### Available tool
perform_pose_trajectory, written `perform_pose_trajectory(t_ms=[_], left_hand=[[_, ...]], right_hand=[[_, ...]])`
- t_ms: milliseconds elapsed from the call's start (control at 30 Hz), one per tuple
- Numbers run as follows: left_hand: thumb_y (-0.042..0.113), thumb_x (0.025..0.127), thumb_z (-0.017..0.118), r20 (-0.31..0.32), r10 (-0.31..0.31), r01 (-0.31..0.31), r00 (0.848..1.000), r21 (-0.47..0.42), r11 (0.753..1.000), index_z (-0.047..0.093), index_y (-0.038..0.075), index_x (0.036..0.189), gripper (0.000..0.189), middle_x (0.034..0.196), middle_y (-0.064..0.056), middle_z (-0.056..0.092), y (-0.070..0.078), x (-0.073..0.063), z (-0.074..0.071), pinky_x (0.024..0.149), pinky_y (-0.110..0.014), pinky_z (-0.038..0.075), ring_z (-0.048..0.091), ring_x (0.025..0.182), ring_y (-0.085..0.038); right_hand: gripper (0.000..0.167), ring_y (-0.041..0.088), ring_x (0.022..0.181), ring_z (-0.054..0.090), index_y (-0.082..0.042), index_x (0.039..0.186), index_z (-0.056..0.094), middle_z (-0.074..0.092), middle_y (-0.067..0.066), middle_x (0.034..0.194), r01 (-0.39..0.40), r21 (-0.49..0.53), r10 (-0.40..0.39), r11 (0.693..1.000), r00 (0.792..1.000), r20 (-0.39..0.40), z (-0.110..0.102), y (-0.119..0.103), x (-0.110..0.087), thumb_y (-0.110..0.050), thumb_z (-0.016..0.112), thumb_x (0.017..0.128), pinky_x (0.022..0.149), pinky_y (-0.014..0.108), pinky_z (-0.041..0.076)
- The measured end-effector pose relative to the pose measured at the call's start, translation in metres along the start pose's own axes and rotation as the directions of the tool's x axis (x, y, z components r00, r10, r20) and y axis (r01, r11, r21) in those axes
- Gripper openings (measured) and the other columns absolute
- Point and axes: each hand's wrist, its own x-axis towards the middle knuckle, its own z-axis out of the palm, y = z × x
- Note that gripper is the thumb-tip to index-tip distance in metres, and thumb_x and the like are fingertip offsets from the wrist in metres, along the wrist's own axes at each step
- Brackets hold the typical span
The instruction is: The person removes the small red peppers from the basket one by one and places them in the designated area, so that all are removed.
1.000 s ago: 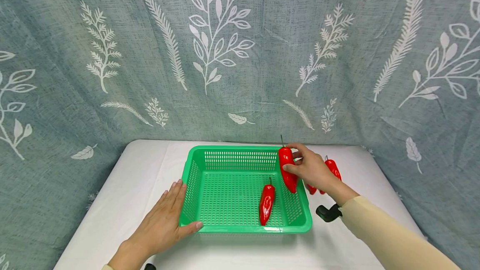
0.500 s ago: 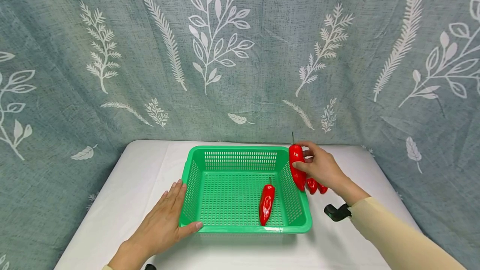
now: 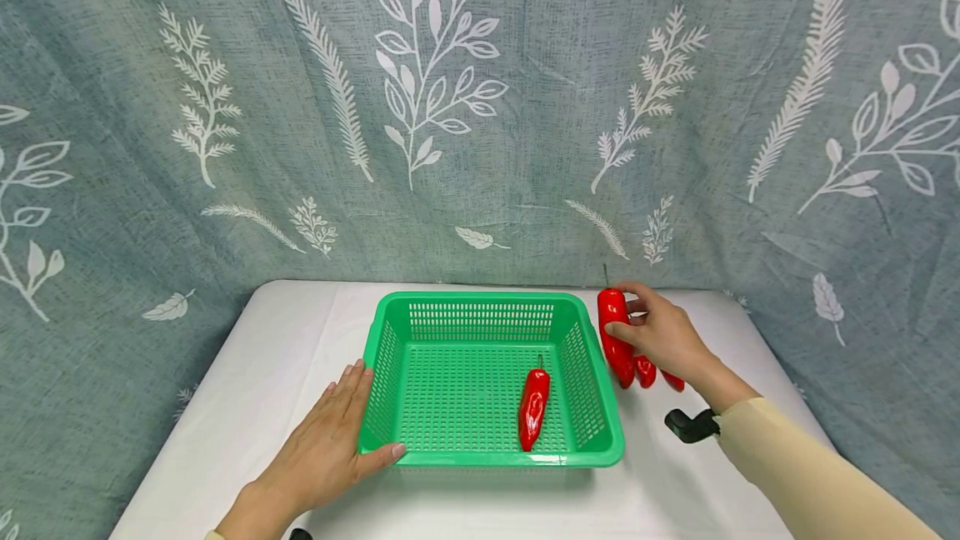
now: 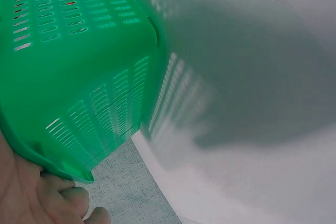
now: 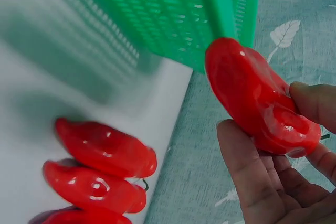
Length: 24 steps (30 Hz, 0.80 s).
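Note:
My right hand (image 3: 670,338) pinches a glossy red pepper (image 3: 612,327) between thumb and fingers, just outside the green basket's right side. In the right wrist view this pepper (image 5: 247,90) tilts, its rounded tip overlapping the basket's rim and its stem end toward my palm. Inside the green basket (image 3: 480,458), one red pepper (image 3: 533,411) lies at the right front, stem pointing away. My left hand (image 3: 318,436) rests flat along the basket's left side with straight fingers, thumb over the front left corner. The left wrist view shows fingers against the basket's rim (image 4: 37,158).
Beside the basket on the white table, several more red peppers lie in a row, a near one (image 5: 107,148) and another (image 5: 94,188) among them; the right hand partly hides them in the head view. A patterned grey-green curtain (image 3: 480,148) hangs behind the table.
My right hand has carried the red pepper rightward, from over the basket's right part to outside its right rim. The left hand, the basket and the pepper inside have stayed put.

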Motion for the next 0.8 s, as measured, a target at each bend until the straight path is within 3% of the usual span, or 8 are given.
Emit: perform_pose_trajectory(t_ms=[800], left_hand=[[0.08, 0.095, 0.052, -0.007, -0.001, 0.001, 1.0, 0.015, 1.0, 0.025, -0.004, 0.165, 0.113, 0.173, -0.023, 0.023, 0.0, 0.0, 0.001, 0.128, -0.055, 0.029, 0.024, 0.161, -0.036]], right_hand=[[0.072, 0.052, 0.12, 0.063, -0.001, 0.157, 0.04, 0.057, 0.036, 0.138, -0.044, -0.122, 0.038, 0.992, 0.998, -0.053, -0.017, 0.042, 0.0, -0.021, 0.075, 0.098, 0.081, 0.052, 0.066]])
